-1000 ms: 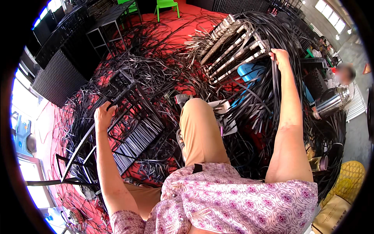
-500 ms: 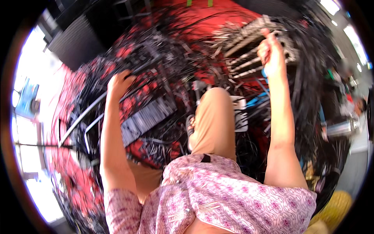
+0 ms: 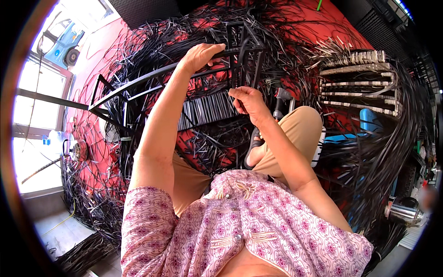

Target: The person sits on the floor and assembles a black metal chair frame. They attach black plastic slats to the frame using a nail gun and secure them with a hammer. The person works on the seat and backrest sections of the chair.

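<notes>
A black metal frame [image 3: 161, 71] of long bars lies across my lap side, reaching from the left to the upper middle. My left hand [image 3: 200, 57] is closed over its upper bar, thumb bent below. Lower and to the right, close to the frame's end, my right hand [image 3: 249, 102] has thumb and fingertips pinched together. Whatever lies in that pinch is too small to make out; dark strips pass just above it. Under the frame sits a panel wrapped in dark grey strips [image 3: 207, 111].
Loose black strips [image 3: 152, 51] cover much of the red floor [image 3: 184, 143]. A grey and black hand tool [image 3: 282, 99] stands beside my raised knee. To the right are a beige woven rack [image 3: 360, 83], a blue plastic piece [image 3: 368, 121] and a metal flask [image 3: 404, 210].
My view has swung to the right. My right hand has come from the woven rack across to the frame's end. My left hand has moved along to the frame's upper bar.
</notes>
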Action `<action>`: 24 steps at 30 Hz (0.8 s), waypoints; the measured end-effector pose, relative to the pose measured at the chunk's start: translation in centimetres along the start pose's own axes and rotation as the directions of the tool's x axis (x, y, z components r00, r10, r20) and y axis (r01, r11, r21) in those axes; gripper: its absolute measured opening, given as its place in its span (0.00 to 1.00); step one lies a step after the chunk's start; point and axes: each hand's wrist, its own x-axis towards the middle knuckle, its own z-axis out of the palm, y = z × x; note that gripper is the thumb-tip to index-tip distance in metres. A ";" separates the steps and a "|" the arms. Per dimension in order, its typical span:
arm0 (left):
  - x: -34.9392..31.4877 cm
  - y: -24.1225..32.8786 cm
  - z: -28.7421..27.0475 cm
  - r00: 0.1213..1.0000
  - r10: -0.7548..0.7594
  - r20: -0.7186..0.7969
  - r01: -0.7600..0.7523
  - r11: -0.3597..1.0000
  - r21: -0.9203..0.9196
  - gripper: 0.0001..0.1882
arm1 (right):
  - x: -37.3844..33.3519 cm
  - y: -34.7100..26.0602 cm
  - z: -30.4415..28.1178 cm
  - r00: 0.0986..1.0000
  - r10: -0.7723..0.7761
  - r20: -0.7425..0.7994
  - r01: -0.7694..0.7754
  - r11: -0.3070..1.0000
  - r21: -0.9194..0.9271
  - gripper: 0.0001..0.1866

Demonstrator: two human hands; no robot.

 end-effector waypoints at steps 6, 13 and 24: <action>0.3 2.3 1.0 0.984 -0.133 -0.117 0.158 0.957 0.243 0.36 | 1.5 3.4 0.9 0.997 -0.044 -0.058 0.036 0.989 -0.144 0.11; 0.4 1.4 1.4 0.980 -0.030 -0.199 0.103 0.924 0.369 0.29 | 1.6 7.3 3.3 0.991 -0.132 0.022 0.131 0.916 -0.380 0.13; 0.0 1.7 2.0 0.981 0.024 -0.191 0.048 0.930 0.363 0.27 | 8.1 -1.7 -7.7 0.766 -0.373 -0.524 0.315 0.928 -0.200 0.28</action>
